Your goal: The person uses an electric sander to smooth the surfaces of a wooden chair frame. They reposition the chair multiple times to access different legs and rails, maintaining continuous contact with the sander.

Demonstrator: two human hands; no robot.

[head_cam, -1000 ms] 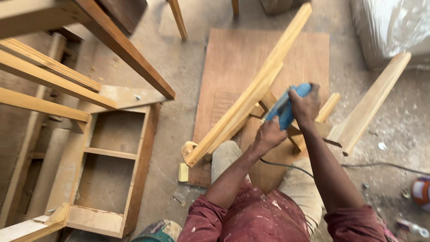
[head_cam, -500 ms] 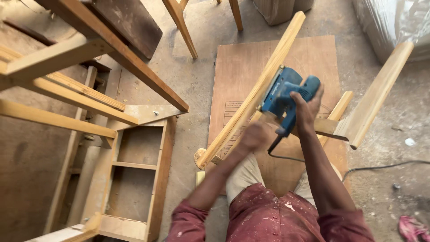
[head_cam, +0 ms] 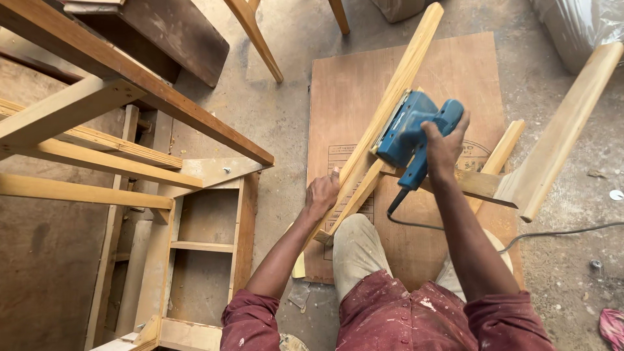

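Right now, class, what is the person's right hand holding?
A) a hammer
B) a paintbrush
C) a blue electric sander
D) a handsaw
C: the right hand grips the handle of the blue electric sander, whose base lies against the long wooden rail, while the left hand steadies that rail lower down.

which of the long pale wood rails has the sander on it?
The long rail running up the middle over the brown board, steadied by the left hand. The thicker rail at right is untouched.

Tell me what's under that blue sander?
The blue sander, held by the right hand, sits on a long pale wooden rail of a frame. Below lies a brown plywood sheet on the floor. The sanding pad's contact face is hidden by the tool's body.
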